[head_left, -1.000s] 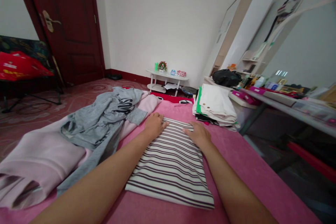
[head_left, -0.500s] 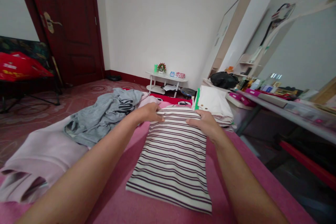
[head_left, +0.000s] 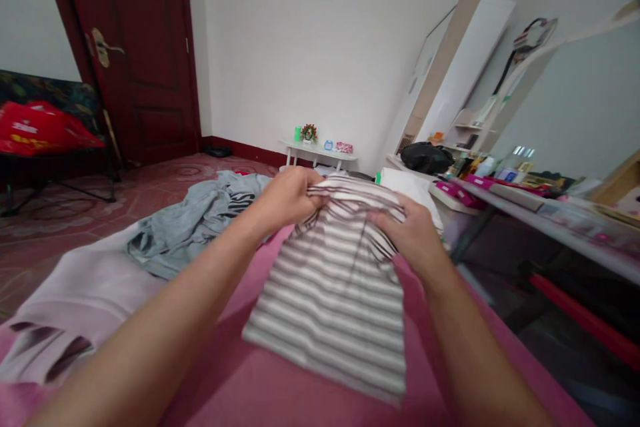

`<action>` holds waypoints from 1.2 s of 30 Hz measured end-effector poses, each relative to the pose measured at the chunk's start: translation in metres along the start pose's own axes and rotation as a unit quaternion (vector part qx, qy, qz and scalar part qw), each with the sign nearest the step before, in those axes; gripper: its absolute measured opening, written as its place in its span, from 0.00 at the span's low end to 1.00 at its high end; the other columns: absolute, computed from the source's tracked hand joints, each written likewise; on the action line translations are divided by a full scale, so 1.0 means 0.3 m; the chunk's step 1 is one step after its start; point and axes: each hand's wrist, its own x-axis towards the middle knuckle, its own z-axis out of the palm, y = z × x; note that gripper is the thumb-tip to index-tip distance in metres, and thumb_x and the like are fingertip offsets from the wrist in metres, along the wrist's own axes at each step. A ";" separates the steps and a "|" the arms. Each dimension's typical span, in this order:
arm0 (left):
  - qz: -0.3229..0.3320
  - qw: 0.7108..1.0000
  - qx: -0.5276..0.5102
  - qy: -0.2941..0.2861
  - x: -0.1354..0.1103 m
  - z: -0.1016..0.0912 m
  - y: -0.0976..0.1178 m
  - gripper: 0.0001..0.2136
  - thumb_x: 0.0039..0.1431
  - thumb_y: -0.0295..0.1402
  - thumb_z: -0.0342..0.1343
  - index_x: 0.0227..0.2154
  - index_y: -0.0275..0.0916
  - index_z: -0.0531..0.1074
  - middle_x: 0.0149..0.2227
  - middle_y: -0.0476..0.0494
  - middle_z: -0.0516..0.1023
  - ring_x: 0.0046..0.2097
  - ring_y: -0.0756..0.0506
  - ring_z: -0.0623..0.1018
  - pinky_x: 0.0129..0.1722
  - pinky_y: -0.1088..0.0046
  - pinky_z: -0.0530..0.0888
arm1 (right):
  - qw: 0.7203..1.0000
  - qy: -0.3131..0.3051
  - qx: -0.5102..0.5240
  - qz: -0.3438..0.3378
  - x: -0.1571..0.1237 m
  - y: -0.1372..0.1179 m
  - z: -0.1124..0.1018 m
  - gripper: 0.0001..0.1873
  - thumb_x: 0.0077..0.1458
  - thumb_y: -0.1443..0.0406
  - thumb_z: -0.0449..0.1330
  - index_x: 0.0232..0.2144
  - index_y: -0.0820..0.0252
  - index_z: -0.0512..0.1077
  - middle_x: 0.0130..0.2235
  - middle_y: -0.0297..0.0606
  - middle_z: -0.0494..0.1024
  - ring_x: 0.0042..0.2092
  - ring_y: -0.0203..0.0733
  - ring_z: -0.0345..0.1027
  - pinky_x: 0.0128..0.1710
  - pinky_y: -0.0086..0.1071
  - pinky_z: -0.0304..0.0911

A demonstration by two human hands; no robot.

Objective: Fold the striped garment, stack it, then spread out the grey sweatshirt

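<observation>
A folded white garment with dark stripes point(head_left: 335, 293) hangs lifted above the pink bed cover point(head_left: 235, 380), blurred by motion. My left hand point(head_left: 287, 197) is closed on its far left corner. My right hand point(head_left: 413, 233) is closed on its far right corner. Both forearms reach forward from the bottom of the view. The garment's far edge is bunched between the hands, while its near edge still touches the cover.
A grey sweatshirt point(head_left: 195, 227) and a pale pink garment point(head_left: 85, 287) lie on the left. A stack of folded clothes point(head_left: 415, 190) sits beyond the hands. A cluttered desk point(head_left: 540, 203) stands to the right, a small white table point(head_left: 317, 152) at the wall, a dark red door point(head_left: 140, 53) at the left.
Both hands went from lying flat on the striped garment's far edge to gripping it, then raised that edge up toward me. The camera view tilted slightly upward.
</observation>
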 end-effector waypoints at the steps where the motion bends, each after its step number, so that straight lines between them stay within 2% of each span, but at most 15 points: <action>1: 0.018 0.991 0.046 0.126 0.016 0.026 -0.013 0.09 0.52 0.26 0.54 0.34 0.36 0.78 0.31 0.47 0.75 0.36 0.46 0.73 0.37 0.73 0.71 | 0.990 0.124 -0.044 -0.046 0.012 -0.001 0.019 0.11 0.45 0.63 0.63 0.34 0.60 0.74 0.34 0.36 0.77 0.37 0.43 0.69 0.42 0.36 0.64; 3: 0.064 0.947 0.105 0.297 0.035 0.065 -0.040 0.15 0.53 0.23 0.51 0.42 0.40 0.77 0.35 0.46 0.73 0.40 0.46 0.72 0.41 0.72 0.70 | 0.953 0.269 -0.089 -0.111 0.023 0.004 0.049 0.09 0.49 0.64 0.60 0.34 0.59 0.72 0.35 0.36 0.76 0.37 0.42 0.68 0.41 0.34 0.63; 5: 0.102 0.927 0.143 0.333 0.035 0.093 -0.083 0.18 0.54 0.23 0.50 0.45 0.43 0.75 0.38 0.46 0.71 0.43 0.46 0.71 0.43 0.70 0.69 | 0.950 0.263 -0.107 -0.130 0.021 0.046 0.072 0.07 0.51 0.64 0.59 0.35 0.59 0.71 0.37 0.38 0.76 0.40 0.42 0.68 0.42 0.32 0.62; 8: 0.093 0.947 0.219 0.217 0.001 0.135 -0.199 0.18 0.54 0.23 0.50 0.44 0.47 0.76 0.41 0.44 0.70 0.45 0.45 0.70 0.44 0.70 0.68 | 0.977 0.129 -0.141 -0.091 0.001 0.209 0.110 0.08 0.50 0.68 0.54 0.34 0.57 0.70 0.42 0.39 0.76 0.46 0.43 0.68 0.48 0.34 0.61; 11: 0.006 0.962 0.272 -0.020 -0.052 0.195 -0.343 0.18 0.51 0.23 0.51 0.40 0.48 0.78 0.40 0.44 0.73 0.44 0.44 0.72 0.44 0.71 0.68 | 0.973 -0.038 -0.225 -0.018 -0.033 0.408 0.149 0.18 0.44 0.75 0.50 0.36 0.57 0.73 0.43 0.37 0.77 0.48 0.44 0.67 0.50 0.34 0.60; 13: -0.047 0.953 0.265 -0.135 -0.083 0.236 -0.418 0.19 0.48 0.22 0.51 0.39 0.46 0.78 0.39 0.44 0.76 0.43 0.44 0.74 0.44 0.72 0.69 | 0.957 -0.115 -0.264 0.011 -0.054 0.492 0.166 0.22 0.40 0.77 0.50 0.36 0.56 0.74 0.43 0.35 0.77 0.47 0.43 0.67 0.48 0.33 0.60; 16: -0.078 0.950 0.246 -0.177 -0.107 0.275 -0.469 0.20 0.46 0.21 0.51 0.40 0.45 0.78 0.41 0.44 0.77 0.45 0.43 0.75 0.45 0.72 0.69 | 0.945 -0.152 -0.290 0.011 -0.072 0.525 0.175 0.22 0.38 0.77 0.50 0.34 0.56 0.73 0.42 0.34 0.76 0.45 0.41 0.67 0.44 0.30 0.60; 20: -0.103 0.949 0.238 -0.176 -0.101 0.285 -0.465 0.20 0.43 0.20 0.52 0.39 0.44 0.78 0.42 0.44 0.79 0.46 0.43 0.76 0.46 0.72 0.69 | 0.935 -0.156 -0.317 -0.004 -0.072 0.500 0.183 0.21 0.36 0.78 0.50 0.33 0.57 0.71 0.40 0.34 0.75 0.43 0.40 0.67 0.39 0.28 0.58; 24: -0.112 0.942 0.245 -0.201 -0.082 0.252 -0.414 0.21 0.43 0.19 0.52 0.37 0.46 0.79 0.39 0.46 0.81 0.42 0.43 0.77 0.41 0.73 0.70 | 0.929 -0.181 -0.324 0.009 -0.055 0.462 0.167 0.21 0.35 0.80 0.50 0.31 0.58 0.72 0.38 0.34 0.76 0.42 0.40 0.67 0.37 0.28 0.57; 26: -0.127 0.927 0.222 -0.275 -0.070 0.209 -0.363 0.19 0.42 0.19 0.54 0.35 0.45 0.80 0.34 0.47 0.81 0.37 0.44 0.78 0.36 0.74 0.70 | 0.924 -0.255 -0.283 0.032 -0.044 0.417 0.127 0.17 0.37 0.79 0.53 0.27 0.59 0.74 0.32 0.32 0.76 0.37 0.39 0.69 0.34 0.27 0.58; 28: -0.141 0.906 0.144 -0.373 -0.055 0.151 -0.299 0.14 0.42 0.23 0.59 0.33 0.43 0.81 0.29 0.49 0.81 0.32 0.46 0.77 0.32 0.76 0.69 | 0.904 -0.377 -0.186 0.078 -0.031 0.352 0.069 0.08 0.42 0.73 0.58 0.27 0.59 0.76 0.27 0.32 0.76 0.32 0.38 0.69 0.30 0.26 0.59; 30: -0.144 0.896 0.042 -0.418 -0.038 0.093 -0.234 0.09 0.43 0.31 0.63 0.32 0.41 0.81 0.28 0.50 0.80 0.31 0.48 0.76 0.30 0.78 0.68 | 0.880 -0.452 -0.071 0.126 -0.016 0.285 0.010 0.12 0.45 0.62 0.63 0.35 0.60 0.78 0.27 0.34 0.77 0.29 0.38 0.70 0.28 0.27 0.62; 31: -0.140 0.901 0.005 -0.411 -0.029 0.072 -0.208 0.10 0.44 0.35 0.64 0.32 0.40 0.81 0.28 0.50 0.80 0.31 0.48 0.76 0.31 0.79 0.68 | 0.879 -0.453 -0.033 0.142 -0.007 0.257 -0.012 0.19 0.46 0.58 0.63 0.40 0.61 0.77 0.28 0.35 0.78 0.30 0.39 0.71 0.29 0.28 0.63; 33: -0.120 0.924 -0.026 -0.361 -0.014 0.066 -0.176 0.15 0.48 0.42 0.62 0.37 0.40 0.80 0.31 0.49 0.80 0.34 0.47 0.76 0.34 0.78 0.69 | 0.907 -0.396 -0.002 0.142 0.011 0.229 -0.025 0.25 0.47 0.54 0.63 0.45 0.62 0.75 0.33 0.38 0.80 0.33 0.41 0.73 0.33 0.31 0.66; 36: -0.073 0.970 0.024 -0.232 -0.018 0.159 -0.194 0.18 0.57 0.42 0.55 0.47 0.38 0.75 0.43 0.44 0.79 0.44 0.44 0.76 0.44 0.74 0.70 | 0.974 -0.208 -0.030 0.085 0.020 0.262 0.039 0.23 0.51 0.55 0.59 0.46 0.62 0.74 0.44 0.43 0.79 0.44 0.46 0.72 0.45 0.38 0.66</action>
